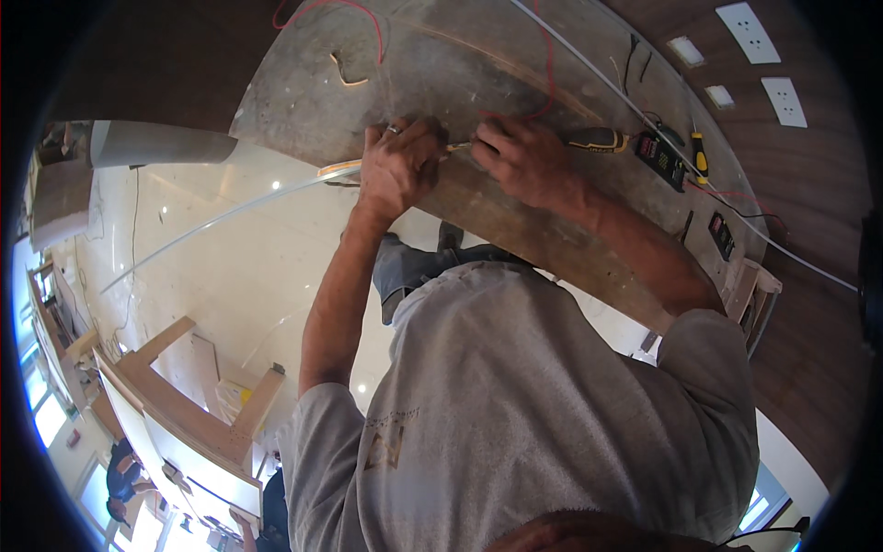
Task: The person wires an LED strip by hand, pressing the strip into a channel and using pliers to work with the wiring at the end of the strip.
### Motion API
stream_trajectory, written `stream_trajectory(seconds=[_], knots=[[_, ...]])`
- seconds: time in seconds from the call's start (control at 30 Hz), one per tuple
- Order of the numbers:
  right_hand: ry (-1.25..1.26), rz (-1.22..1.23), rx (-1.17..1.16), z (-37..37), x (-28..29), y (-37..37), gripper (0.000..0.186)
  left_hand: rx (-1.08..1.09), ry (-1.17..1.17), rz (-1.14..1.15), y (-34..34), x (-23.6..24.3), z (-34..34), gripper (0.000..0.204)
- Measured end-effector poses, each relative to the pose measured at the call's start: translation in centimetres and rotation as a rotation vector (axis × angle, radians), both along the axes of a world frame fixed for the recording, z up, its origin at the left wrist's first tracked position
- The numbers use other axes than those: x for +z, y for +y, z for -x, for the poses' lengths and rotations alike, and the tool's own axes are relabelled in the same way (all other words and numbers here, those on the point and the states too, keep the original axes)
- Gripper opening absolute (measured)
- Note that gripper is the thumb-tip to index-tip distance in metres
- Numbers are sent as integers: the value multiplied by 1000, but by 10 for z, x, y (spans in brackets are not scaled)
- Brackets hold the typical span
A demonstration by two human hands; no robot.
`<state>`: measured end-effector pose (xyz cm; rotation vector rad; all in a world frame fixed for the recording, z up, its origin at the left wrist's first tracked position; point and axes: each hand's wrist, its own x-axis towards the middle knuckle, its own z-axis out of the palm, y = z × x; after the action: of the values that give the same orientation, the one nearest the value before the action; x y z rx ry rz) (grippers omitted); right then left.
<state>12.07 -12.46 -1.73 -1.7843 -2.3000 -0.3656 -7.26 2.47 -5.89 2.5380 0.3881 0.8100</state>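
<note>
Leaning over the worn workbench (478, 64), we closed our left hand (397, 166) around a pale strip (336, 168) at the bench's near edge, while our right hand (526, 158) gripped a yellow-and-black screwdriver (596, 140) just beside it, red wire (549, 74) nearby.

Glossy white floor (230, 267), dark wood-panelled wall (809, 304) with 2 white sockets (750, 32), bright windows (46, 414).

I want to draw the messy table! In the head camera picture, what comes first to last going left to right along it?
Long white strip → left hand → right hand → yellow and black screwdriver handle → black meter → small yellow tool.
</note>
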Motion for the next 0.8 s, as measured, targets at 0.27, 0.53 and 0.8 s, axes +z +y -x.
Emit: stream_trajectory(seconds=[0.27,0.53,0.8], knots=[[259,40,-24,-18,-14,2,17,19,31,2,-1,0,1,18],[287,190,14,-27,-4,8,20,-42,37,99,2,8,3,21],[272,263,106,-31,8,19,19,-26,56,125,1,8,4,23]])
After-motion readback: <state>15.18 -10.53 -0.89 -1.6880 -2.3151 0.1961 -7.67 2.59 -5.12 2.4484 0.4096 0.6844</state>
